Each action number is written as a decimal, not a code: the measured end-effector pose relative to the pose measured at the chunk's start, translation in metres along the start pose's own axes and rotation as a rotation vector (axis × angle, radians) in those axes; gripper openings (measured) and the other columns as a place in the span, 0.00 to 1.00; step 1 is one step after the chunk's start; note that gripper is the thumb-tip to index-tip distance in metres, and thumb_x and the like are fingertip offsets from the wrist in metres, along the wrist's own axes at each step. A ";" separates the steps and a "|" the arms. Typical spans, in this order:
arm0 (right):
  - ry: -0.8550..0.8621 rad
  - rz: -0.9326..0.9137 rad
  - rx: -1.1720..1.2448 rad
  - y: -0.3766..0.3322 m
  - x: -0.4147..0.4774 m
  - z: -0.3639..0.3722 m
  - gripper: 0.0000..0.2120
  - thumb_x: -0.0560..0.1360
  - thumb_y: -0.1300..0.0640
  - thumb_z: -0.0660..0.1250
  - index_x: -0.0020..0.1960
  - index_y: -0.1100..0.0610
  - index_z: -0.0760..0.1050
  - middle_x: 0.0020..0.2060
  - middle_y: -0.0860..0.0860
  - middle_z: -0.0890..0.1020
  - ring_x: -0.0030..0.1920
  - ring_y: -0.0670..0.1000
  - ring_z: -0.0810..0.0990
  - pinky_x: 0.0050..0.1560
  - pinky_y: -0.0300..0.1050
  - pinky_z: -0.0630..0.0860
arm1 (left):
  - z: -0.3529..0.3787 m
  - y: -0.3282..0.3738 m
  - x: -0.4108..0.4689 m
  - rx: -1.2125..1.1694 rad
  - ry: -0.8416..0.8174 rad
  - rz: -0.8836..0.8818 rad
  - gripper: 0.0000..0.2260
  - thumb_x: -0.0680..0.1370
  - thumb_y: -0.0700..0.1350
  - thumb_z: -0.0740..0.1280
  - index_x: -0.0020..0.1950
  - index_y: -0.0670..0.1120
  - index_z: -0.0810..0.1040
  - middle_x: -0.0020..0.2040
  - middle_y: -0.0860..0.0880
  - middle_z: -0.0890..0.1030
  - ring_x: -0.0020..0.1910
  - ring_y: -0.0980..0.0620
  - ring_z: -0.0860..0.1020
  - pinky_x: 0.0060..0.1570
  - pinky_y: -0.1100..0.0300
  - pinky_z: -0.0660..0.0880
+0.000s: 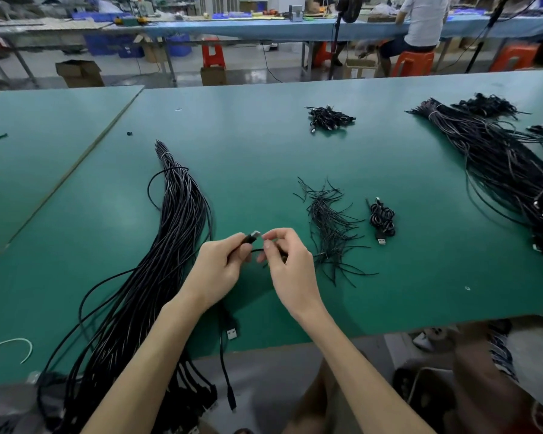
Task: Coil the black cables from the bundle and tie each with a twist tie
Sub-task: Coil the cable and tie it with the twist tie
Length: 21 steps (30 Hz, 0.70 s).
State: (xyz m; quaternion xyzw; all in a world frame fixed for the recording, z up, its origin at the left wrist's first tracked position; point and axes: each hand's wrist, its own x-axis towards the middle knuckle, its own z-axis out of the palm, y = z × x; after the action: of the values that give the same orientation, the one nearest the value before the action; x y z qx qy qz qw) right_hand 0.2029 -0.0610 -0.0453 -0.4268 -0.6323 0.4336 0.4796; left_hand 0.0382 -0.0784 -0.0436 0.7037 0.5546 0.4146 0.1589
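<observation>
Seemingly starting a coil: left hand (220, 267) is gripping the plug (253, 236), right hand (290, 261) is pinching the cable (257, 250) beside it, needing loops next.

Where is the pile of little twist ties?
In the head view, the twist ties lie loose on the green table, just right of the right hand, between it and a coiled cable.
</observation>
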 end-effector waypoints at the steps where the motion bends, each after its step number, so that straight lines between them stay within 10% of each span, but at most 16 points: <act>1: 0.000 -0.001 0.018 0.000 0.000 0.000 0.04 0.84 0.60 0.63 0.55 0.53 0.75 0.42 0.47 0.85 0.42 0.40 0.83 0.44 0.30 0.73 | -0.001 0.000 0.001 0.043 0.009 0.018 0.10 0.83 0.41 0.65 0.41 0.45 0.75 0.32 0.55 0.76 0.30 0.58 0.72 0.33 0.64 0.68; 6: 0.004 -0.048 0.020 0.000 0.001 0.001 0.05 0.85 0.60 0.62 0.59 0.54 0.74 0.41 0.44 0.83 0.38 0.46 0.80 0.43 0.32 0.74 | 0.004 0.004 0.002 0.187 0.077 0.024 0.06 0.84 0.39 0.66 0.54 0.41 0.82 0.49 0.50 0.85 0.49 0.51 0.83 0.53 0.54 0.78; 10: -0.054 -0.057 0.024 0.000 0.002 0.002 0.04 0.85 0.60 0.63 0.59 0.54 0.74 0.43 0.45 0.85 0.39 0.49 0.82 0.43 0.33 0.74 | 0.002 0.006 0.001 0.045 0.143 -0.015 0.07 0.84 0.40 0.65 0.50 0.45 0.82 0.43 0.62 0.83 0.40 0.62 0.81 0.43 0.70 0.74; 21: -0.183 -0.066 0.086 -0.002 0.002 0.002 0.02 0.83 0.62 0.67 0.51 0.60 0.75 0.41 0.49 0.87 0.42 0.46 0.85 0.43 0.31 0.74 | -0.003 0.013 0.005 -0.605 0.062 -0.243 0.11 0.83 0.45 0.65 0.55 0.44 0.86 0.50 0.49 0.88 0.51 0.52 0.85 0.53 0.62 0.79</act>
State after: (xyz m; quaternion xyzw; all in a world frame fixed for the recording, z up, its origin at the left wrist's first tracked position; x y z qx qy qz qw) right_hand 0.1999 -0.0597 -0.0432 -0.3434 -0.6681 0.4812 0.4518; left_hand 0.0447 -0.0791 -0.0302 0.5403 0.4909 0.5597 0.3923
